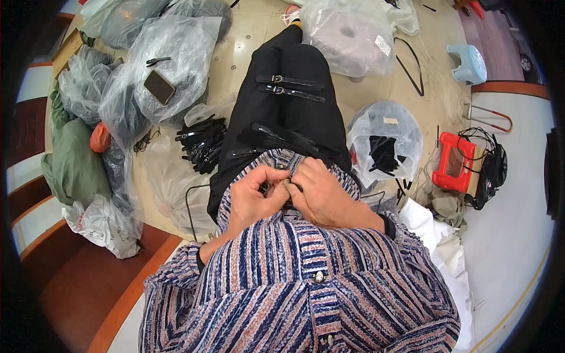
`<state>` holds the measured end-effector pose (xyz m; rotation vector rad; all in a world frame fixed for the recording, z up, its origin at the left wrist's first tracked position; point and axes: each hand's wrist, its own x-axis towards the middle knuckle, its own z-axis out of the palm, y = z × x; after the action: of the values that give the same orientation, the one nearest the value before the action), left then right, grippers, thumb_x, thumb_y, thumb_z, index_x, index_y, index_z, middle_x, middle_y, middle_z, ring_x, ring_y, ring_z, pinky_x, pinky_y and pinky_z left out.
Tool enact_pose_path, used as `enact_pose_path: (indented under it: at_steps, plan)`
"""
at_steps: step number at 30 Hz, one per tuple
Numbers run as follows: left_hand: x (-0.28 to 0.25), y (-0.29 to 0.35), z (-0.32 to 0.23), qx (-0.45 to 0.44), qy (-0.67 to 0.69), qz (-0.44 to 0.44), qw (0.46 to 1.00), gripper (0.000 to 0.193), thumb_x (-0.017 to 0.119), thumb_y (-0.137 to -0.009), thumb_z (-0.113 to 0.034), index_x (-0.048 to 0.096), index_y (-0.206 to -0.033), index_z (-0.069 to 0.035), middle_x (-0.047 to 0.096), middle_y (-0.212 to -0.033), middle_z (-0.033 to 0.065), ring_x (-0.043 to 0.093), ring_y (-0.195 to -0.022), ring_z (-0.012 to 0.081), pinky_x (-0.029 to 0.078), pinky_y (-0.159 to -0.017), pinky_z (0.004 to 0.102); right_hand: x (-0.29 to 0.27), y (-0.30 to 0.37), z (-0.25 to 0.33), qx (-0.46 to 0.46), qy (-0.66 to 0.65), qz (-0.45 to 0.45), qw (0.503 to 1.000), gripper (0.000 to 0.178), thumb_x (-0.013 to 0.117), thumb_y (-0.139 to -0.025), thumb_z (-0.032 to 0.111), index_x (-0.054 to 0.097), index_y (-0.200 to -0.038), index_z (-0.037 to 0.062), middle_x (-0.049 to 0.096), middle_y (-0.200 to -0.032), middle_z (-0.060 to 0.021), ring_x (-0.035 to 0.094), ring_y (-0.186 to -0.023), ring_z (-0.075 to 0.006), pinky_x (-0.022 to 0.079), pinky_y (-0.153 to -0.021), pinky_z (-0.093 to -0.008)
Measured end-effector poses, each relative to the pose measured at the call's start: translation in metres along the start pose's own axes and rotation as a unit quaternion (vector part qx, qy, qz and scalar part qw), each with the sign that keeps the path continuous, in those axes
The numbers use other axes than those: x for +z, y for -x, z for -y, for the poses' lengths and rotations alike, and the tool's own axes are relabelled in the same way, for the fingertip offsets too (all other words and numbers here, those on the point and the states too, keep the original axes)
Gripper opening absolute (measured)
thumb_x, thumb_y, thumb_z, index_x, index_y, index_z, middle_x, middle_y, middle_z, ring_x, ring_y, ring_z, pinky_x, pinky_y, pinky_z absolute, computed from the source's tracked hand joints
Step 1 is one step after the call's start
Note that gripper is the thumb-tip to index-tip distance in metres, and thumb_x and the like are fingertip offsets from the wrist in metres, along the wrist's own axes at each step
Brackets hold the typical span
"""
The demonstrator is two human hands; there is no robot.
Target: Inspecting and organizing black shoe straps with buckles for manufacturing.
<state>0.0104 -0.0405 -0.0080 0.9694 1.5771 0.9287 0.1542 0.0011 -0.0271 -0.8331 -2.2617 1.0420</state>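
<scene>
Over my lap, against the striped jacket (321,241), my left hand (250,197) and my right hand (321,194) meet with fingertips pinched together. A small dark piece shows between the fingers, mostly hidden, so its kind cannot be made out. Two black buckled straps (294,91) lie across my thighs. Closer to my hands, more black straps (282,136) rest in a loose bunch on my dark trousers (306,62). To the left of my leg sits a heap of black buckled straps (201,143) on clear plastic.
Large plastic bags (170,53) fill the left, with a phone (159,87) on one. At right, black pieces (384,154) lie on a round plastic-wrapped bundle (365,126). Beyond are a red frame-like object (453,162), a blue stool (468,63) and white sheeting (432,241).
</scene>
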Motion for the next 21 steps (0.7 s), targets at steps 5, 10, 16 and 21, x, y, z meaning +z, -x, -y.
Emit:
enact_pose_path:
  at_steps: [5, 10, 16, 21]
  plan:
    - [-0.001, 0.001, 0.006, 0.063, -0.06, -0.003, 0.996, 0.013, 0.061, -0.073, 0.001, 0.063, -0.085, -0.002, 0.057, -0.068, 0.0026, 0.048, -0.055, 0.0032, 0.039, -0.05, 0.0178, -0.006, -0.002, 0.0, -0.062, 0.091, 0.027, 0.994, 0.015, 0.057, -0.071, 0.013, 0.052, -0.073, -0.0015, 0.048, -0.071, -0.0124, 0.046, -0.073, -0.0266, 0.035, -0.069, -0.0372]
    - [-0.006, -0.011, 0.01, 0.009, 0.048, 0.045, 0.998, 0.013, 0.059, -0.077, 0.002, 0.063, -0.089, 0.0, 0.061, -0.074, 0.0032, 0.052, -0.062, 0.0048, 0.041, -0.055, 0.0171, -0.011, -0.007, -0.004, -0.069, 0.079, 0.019, 0.994, 0.014, 0.057, -0.07, 0.014, 0.052, -0.071, 0.0014, 0.048, -0.07, -0.0107, 0.046, -0.071, -0.0259, 0.034, -0.068, -0.0373]
    - [-0.013, -0.012, 0.012, -0.114, 0.227, 0.089, 0.963, 0.014, 0.055, -0.082, 0.0, 0.058, -0.096, 0.0, 0.056, -0.069, -0.0015, 0.044, -0.055, 0.0012, 0.033, -0.047, 0.0154, -0.02, -0.006, -0.014, 0.017, -0.05, -0.043, 0.998, 0.008, 0.057, -0.069, 0.012, 0.051, -0.069, 0.0063, 0.047, -0.064, -0.0047, 0.044, -0.065, -0.0227, 0.032, -0.063, -0.0338]
    - [-0.009, -0.013, 0.019, -0.031, 0.186, 0.082, 0.979, 0.013, 0.057, -0.081, 0.0, 0.059, -0.094, 0.001, 0.056, -0.072, -0.0007, 0.048, -0.06, 0.0018, 0.038, -0.052, 0.0155, -0.016, -0.017, -0.001, -0.003, 0.041, -0.008, 0.999, 0.01, 0.058, -0.07, 0.014, 0.052, -0.069, 0.0064, 0.048, -0.062, -0.0041, 0.044, -0.063, -0.0211, 0.033, -0.062, -0.0334]
